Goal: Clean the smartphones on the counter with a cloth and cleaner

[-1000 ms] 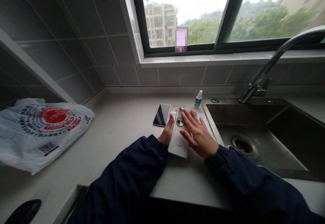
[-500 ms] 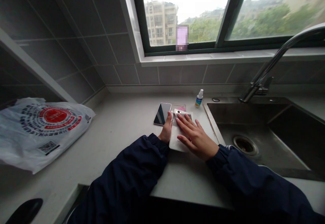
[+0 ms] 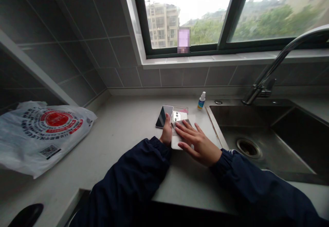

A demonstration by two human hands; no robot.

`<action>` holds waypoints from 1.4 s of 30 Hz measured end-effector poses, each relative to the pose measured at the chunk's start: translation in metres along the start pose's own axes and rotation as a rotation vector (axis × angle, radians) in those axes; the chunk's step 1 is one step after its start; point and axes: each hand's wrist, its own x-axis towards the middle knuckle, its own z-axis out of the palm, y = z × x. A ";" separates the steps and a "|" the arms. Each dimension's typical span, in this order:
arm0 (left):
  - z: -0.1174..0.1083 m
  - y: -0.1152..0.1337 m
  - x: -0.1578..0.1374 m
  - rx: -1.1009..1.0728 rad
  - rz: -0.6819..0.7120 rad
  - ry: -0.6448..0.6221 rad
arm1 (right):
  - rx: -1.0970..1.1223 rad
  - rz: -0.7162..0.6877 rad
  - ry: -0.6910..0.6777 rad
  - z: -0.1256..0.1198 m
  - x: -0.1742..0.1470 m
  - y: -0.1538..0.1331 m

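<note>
A white phone (image 3: pixel 177 115) lies back up, its camera lenses showing at the far end. My left hand (image 3: pixel 167 132) grips its left edge, thumb pointing up along the side. Across the phone's back is a thin grey cloth (image 3: pixel 189 121), partly hidden by my right hand (image 3: pixel 196 140). That hand presses flat on the cloth with its fingers stretched and spread. Just left of the white phone, a second phone (image 3: pixel 163 116) with a dark screen rests face up on the counter. Behind them lies a clear case with a pink patch (image 3: pixel 184 110).
A small white-capped bottle (image 3: pixel 201 100) stands upright near the left rim of the steel sink (image 3: pixel 239 127). Over the sink arches a chrome faucet (image 3: pixel 277 60). A white plastic bag (image 3: pixel 48 131) sits on the left of the pale counter (image 3: pixel 123 124).
My right hand and the cloth have slid down the phone's back toward me, uncovering the camera lenses. My left hand keeps its grip at the edge.
</note>
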 end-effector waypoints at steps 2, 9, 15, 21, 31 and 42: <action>-0.002 0.002 0.001 0.002 0.037 0.038 | 0.025 -0.068 -0.003 -0.002 -0.001 -0.002; -0.006 0.013 0.001 0.085 0.116 0.164 | 0.073 -0.244 0.115 0.000 -0.001 -0.001; -0.008 0.014 0.003 0.023 0.177 0.172 | 0.031 -0.171 0.212 0.000 0.001 0.006; -0.003 0.006 0.003 -0.023 0.068 0.073 | -0.018 -0.103 0.078 -0.001 -0.001 0.000; -0.007 0.010 0.000 0.039 0.058 0.117 | 0.047 -0.274 0.116 -0.001 -0.001 -0.005; 0.003 0.002 -0.002 -0.031 0.043 0.072 | -0.032 -0.192 0.094 0.003 -0.001 -0.001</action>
